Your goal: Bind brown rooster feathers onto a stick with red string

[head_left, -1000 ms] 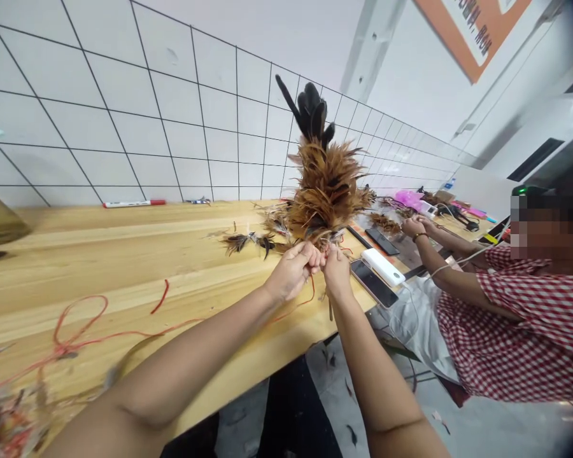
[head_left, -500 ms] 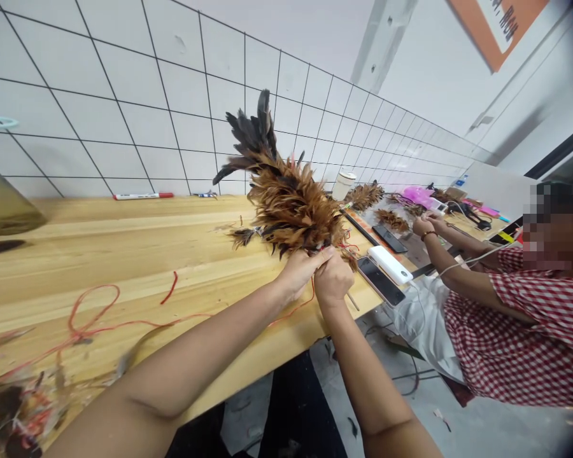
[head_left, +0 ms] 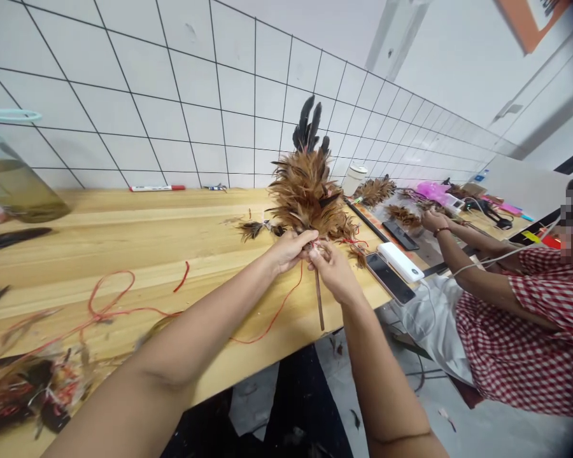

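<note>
A bushy brown feather duster (head_left: 303,191) with black plumes at its tip stands nearly upright over the table, its thin wooden stick (head_left: 319,302) pointing down toward me. My left hand (head_left: 289,249) is closed around the base of the feathers. Pressed against the same spot from the right, my right hand (head_left: 332,267) pinches at the binding where feathers meet stick. Red string (head_left: 277,318) runs down from between my hands and loops away leftward across the wood. The exact grip of the fingertips is partly hidden.
Loose feathers and scraps (head_left: 42,388) lie at the lower left, near a tilted container of yellowish liquid (head_left: 23,184). A marker (head_left: 157,188) rests by the wire grid. Phone (head_left: 389,278), power bank (head_left: 401,262) and white cup (head_left: 354,180) are rightward. A co-worker (head_left: 520,318) sits at right.
The duster has swung from leaning left to nearly upright. My right hand has turned from a fist into a pinch at the binding, and the stick now shows below it.
</note>
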`<state>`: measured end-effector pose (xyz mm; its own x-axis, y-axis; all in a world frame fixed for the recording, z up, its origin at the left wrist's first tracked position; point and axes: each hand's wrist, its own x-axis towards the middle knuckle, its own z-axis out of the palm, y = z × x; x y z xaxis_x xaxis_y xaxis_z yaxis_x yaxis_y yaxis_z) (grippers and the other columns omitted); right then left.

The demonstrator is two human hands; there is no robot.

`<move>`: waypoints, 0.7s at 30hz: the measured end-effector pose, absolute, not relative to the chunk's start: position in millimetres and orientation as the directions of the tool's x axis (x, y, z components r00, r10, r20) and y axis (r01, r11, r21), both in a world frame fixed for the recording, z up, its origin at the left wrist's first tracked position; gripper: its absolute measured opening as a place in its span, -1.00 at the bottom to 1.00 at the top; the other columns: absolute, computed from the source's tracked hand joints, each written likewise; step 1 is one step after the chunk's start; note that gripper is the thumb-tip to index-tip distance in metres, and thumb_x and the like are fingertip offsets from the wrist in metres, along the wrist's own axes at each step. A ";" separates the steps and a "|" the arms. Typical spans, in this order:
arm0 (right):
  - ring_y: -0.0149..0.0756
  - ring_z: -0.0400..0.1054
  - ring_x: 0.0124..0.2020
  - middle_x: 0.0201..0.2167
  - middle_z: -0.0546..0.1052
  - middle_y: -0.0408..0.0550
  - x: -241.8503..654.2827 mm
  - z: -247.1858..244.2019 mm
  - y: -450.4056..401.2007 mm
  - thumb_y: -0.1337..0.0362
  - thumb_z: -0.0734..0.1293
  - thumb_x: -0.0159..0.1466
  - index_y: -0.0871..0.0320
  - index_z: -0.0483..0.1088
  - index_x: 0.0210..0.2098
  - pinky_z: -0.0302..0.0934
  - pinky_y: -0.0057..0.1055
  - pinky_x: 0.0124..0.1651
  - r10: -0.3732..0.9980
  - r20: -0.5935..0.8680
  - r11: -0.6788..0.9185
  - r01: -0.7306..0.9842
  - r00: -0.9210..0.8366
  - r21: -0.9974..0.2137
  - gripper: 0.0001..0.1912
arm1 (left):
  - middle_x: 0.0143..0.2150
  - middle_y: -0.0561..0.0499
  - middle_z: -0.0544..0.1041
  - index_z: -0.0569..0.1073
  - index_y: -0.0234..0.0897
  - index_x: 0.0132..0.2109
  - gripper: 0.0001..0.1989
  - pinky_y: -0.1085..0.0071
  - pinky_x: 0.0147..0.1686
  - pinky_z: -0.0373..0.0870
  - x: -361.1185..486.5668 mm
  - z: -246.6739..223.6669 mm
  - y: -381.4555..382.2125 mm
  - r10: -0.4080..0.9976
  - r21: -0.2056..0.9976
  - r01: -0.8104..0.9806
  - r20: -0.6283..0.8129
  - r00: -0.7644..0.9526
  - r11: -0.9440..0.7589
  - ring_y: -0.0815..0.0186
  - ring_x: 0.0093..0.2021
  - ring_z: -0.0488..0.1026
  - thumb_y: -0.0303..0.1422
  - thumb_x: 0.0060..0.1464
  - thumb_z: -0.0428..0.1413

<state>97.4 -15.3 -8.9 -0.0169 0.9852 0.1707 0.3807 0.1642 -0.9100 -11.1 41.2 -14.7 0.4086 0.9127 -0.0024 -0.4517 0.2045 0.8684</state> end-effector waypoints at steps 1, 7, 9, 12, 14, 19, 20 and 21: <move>-0.38 0.35 -0.43 -0.34 0.50 -0.03 104.0 -5.2 -15.1 0.09 0.31 0.19 0.19 0.34 -0.15 0.14 -0.48 -0.45 0.992 0.109 0.121 0.244 -0.062 -0.962 -0.67 | -0.66 0.09 0.35 0.33 -0.37 -0.50 -0.70 0.52 -0.68 0.21 -12.2 -15.3 41.4 0.899 0.874 -0.445 0.023 0.438 0.195 0.46 -0.68 0.28 -0.25 -0.11 0.26; -0.51 0.24 -0.54 -0.47 0.45 -0.11 129.5 -1.3 -18.8 -0.05 0.49 -0.07 0.19 0.40 -0.31 -0.28 -0.61 -0.65 0.986 -0.090 -0.113 -0.159 -0.141 -0.981 -0.50 | -0.55 0.03 0.45 0.40 -0.38 -0.42 -0.63 0.52 -0.65 0.31 -3.8 -18.0 32.1 0.900 0.853 -0.514 0.147 0.409 0.094 0.43 -0.60 0.37 -0.19 -0.22 0.33; -0.52 0.22 -0.56 -0.50 0.46 -0.09 134.0 -2.6 -20.4 -0.06 0.49 -0.06 0.21 0.42 -0.36 -0.30 -0.60 -0.66 0.982 -0.100 -0.125 -0.158 -0.161 -0.979 -0.52 | -0.53 0.01 0.48 0.42 -0.38 -0.40 -0.63 0.49 -0.63 0.34 -2.3 -18.6 29.4 0.886 0.852 -0.519 0.186 0.425 0.069 0.40 -0.59 0.40 -0.18 -0.22 0.33; -0.48 0.28 -0.53 -0.51 0.48 -0.02 139.2 -2.7 -23.0 -0.08 0.47 -0.03 0.25 0.44 -0.42 -0.25 -0.60 -0.64 0.946 -0.148 -0.173 -0.065 -0.287 -0.983 -0.52 | -0.64 0.00 0.42 0.43 -0.39 -0.49 -0.63 0.46 -0.65 0.31 -6.2 -17.9 26.5 0.784 0.885 -0.455 0.209 0.585 0.104 0.38 -0.67 0.36 -0.13 -0.13 0.28; -0.44 0.31 -0.50 -0.51 0.48 0.01 141.4 -2.1 -25.2 -0.11 0.45 0.00 0.26 0.46 -0.40 -0.23 -0.59 -0.63 0.892 -0.171 -0.198 -0.022 -0.419 -0.980 -0.49 | -0.74 0.01 0.34 0.41 -0.40 -0.56 -0.57 0.45 -0.66 0.29 -10.9 -15.6 23.9 0.673 0.911 -0.379 0.177 0.718 0.164 0.36 -0.71 0.34 -0.07 -0.08 0.23; -0.53 0.12 -0.62 -0.60 0.37 -0.12 139.7 -4.4 -29.3 -0.18 0.38 0.06 0.25 0.46 -0.34 -0.26 -0.58 -0.62 0.790 -0.077 -0.209 -0.150 -0.608 -0.966 -0.45 | -0.75 -0.06 0.36 0.41 -0.41 -0.65 -0.50 0.39 -0.54 0.37 -16.1 -9.0 17.7 0.603 0.906 -0.366 0.172 0.779 0.213 0.31 -0.67 0.39 -0.01 -0.14 0.25; -0.55 0.06 -0.64 -0.64 0.32 -0.17 137.9 -4.7 -29.8 -0.16 0.37 0.09 0.24 0.44 -0.36 -0.24 -0.57 -0.61 0.793 -0.049 -0.202 -0.186 -0.608 -0.962 -0.48 | -0.73 -0.07 0.39 0.41 -0.42 -0.64 -0.51 0.40 -0.52 0.38 -15.7 -8.2 17.7 0.630 0.896 -0.400 0.198 0.751 0.194 0.32 -0.65 0.41 -0.03 -0.16 0.28; -0.56 0.01 -0.65 -0.67 0.25 -0.22 135.8 -4.4 -30.0 -0.13 0.37 0.11 0.23 0.42 -0.39 -0.22 -0.57 -0.60 0.804 -0.027 -0.191 -0.216 -0.594 -0.957 -0.52 | -0.70 -0.07 0.41 0.43 -0.42 -0.62 -0.54 0.41 -0.50 0.37 -15.1 -7.5 18.4 0.659 0.884 -0.433 0.220 0.719 0.177 0.33 -0.62 0.42 -0.07 -0.18 0.30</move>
